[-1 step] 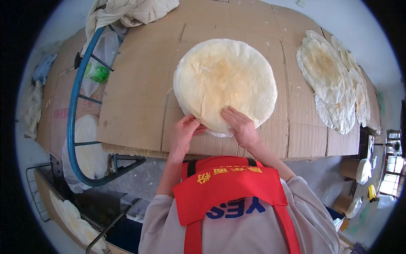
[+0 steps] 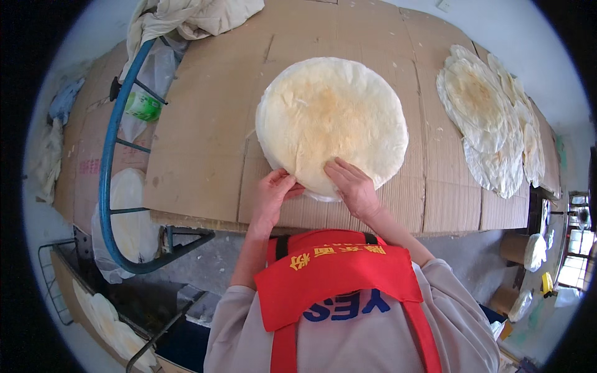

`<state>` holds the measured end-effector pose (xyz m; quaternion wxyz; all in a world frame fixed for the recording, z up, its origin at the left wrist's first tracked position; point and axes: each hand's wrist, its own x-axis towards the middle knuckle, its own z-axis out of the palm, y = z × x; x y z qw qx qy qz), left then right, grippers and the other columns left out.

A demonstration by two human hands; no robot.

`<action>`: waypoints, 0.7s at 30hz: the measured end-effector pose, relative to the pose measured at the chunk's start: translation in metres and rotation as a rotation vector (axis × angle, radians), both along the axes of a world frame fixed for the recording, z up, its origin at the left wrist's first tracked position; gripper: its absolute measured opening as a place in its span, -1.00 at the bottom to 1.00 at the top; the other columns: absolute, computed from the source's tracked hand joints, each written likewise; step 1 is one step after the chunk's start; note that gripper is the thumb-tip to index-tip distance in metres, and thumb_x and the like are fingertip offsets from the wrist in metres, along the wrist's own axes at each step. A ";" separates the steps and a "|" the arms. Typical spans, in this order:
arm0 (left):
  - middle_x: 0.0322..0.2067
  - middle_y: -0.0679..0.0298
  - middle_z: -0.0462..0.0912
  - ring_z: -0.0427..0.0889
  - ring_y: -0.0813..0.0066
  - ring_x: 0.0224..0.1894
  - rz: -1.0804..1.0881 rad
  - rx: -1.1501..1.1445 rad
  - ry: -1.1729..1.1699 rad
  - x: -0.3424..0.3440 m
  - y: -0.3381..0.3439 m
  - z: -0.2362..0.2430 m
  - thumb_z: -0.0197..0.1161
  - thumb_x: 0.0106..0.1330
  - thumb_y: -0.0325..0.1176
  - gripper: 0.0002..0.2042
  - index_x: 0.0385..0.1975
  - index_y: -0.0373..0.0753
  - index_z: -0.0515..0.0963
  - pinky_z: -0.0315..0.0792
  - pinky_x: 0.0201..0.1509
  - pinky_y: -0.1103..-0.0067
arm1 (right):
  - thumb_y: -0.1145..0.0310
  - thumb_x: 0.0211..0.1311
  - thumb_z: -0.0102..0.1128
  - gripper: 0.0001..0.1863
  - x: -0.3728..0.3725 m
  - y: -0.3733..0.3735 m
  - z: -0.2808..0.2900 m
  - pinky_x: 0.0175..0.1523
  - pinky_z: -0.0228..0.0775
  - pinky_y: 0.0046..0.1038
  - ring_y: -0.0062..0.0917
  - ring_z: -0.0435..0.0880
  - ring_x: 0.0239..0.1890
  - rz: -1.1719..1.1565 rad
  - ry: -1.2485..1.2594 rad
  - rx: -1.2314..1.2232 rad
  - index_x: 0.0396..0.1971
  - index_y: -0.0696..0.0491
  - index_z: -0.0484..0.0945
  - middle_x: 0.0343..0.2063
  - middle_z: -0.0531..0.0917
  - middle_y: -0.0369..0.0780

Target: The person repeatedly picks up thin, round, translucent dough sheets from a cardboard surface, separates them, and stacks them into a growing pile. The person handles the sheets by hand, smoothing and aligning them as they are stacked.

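Observation:
A stack of large round flatbreads (image 2: pixel 333 118), pale with light brown patches, lies in front of me on cardboard. My left hand (image 2: pixel 274 193) is at its near left edge, with thumb and fingers pinched on the flatbread's rim. To the right, my right hand (image 2: pixel 354 186) rests on top near the front edge, its fingers stretched flat over the bread and touching it. The fingertips of the left hand are partly hidden at the rim. How many breads lie in the stack cannot be seen.
Cardboard sheets (image 2: pixel 199 155) cover the table. More thin flatbreads (image 2: pixel 482 99) overlap at the far right. A blue metal frame (image 2: pixel 107 161) curves along the left side, beside a bagged flatbread (image 2: pixel 127 217). Cream cloth (image 2: pixel 199 15) lies at the back left.

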<state>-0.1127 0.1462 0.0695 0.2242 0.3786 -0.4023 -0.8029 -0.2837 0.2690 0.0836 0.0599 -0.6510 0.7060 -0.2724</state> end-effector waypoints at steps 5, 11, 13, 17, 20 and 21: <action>-0.09 0.06 0.43 0.49 0.27 -0.09 -0.015 0.198 0.366 0.002 -0.002 -0.001 -0.01 0.16 -0.49 -0.63 0.00 -0.38 0.26 0.43 -0.02 0.43 | 0.49 -0.16 0.07 -0.52 0.009 -0.010 0.014 0.08 0.25 -0.35 -0.26 0.37 0.05 -0.020 0.029 0.007 -0.08 0.08 0.39 -0.03 0.43 -0.19; -0.01 -0.07 0.35 0.40 0.11 0.02 -0.088 0.297 0.477 -0.007 -0.007 -0.007 -0.07 0.14 -0.55 -0.60 0.03 -0.44 0.20 0.34 0.08 0.35 | 0.45 -0.10 0.08 -0.62 0.007 -0.021 0.010 -0.12 0.38 -0.37 -0.23 0.53 -0.21 -0.127 -0.060 0.103 -0.16 0.02 0.47 -0.25 0.55 -0.12; 0.00 -0.08 0.34 0.40 0.11 0.02 -0.059 0.286 0.319 -0.012 -0.009 -0.010 -0.07 0.14 -0.56 -0.60 0.03 -0.45 0.18 0.34 0.09 0.35 | 0.41 -0.08 0.09 -0.72 -0.017 -0.036 0.021 -0.24 0.39 -0.34 -0.21 0.55 -0.36 -0.158 -0.239 0.274 -0.26 0.05 0.51 -0.42 0.57 -0.08; -0.02 -0.07 0.37 0.41 0.12 0.02 -0.054 0.239 0.265 -0.014 -0.008 -0.009 -0.05 0.16 -0.53 -0.63 0.00 -0.45 0.22 0.34 0.08 0.38 | 0.28 -0.02 0.13 -0.74 -0.085 -0.069 0.065 -0.46 0.31 -0.41 -0.49 0.49 -0.63 -0.170 -0.402 0.351 -0.48 0.21 0.51 -0.72 0.47 -0.08; -0.06 -0.04 0.41 0.45 0.13 -0.04 -0.139 0.116 0.179 -0.022 -0.012 -0.003 -0.01 0.18 -0.48 -0.64 -0.01 -0.46 0.25 0.37 0.03 0.41 | 0.35 0.05 0.13 -0.76 -0.123 -0.091 0.099 -0.42 0.33 -0.60 -0.75 0.45 -0.52 -0.117 -0.433 0.289 -0.38 0.23 0.53 -0.59 0.54 -0.33; -0.07 -0.03 0.43 0.47 0.12 -0.07 -0.219 -0.020 0.116 -0.031 -0.014 -0.001 0.01 0.17 -0.46 -0.62 -0.02 -0.47 0.25 0.38 0.01 0.40 | 0.36 0.05 0.12 -0.77 -0.125 -0.097 0.113 -0.42 0.33 -0.60 -0.74 0.44 -0.52 -0.106 -0.387 0.314 -0.36 0.23 0.53 -0.59 0.54 -0.34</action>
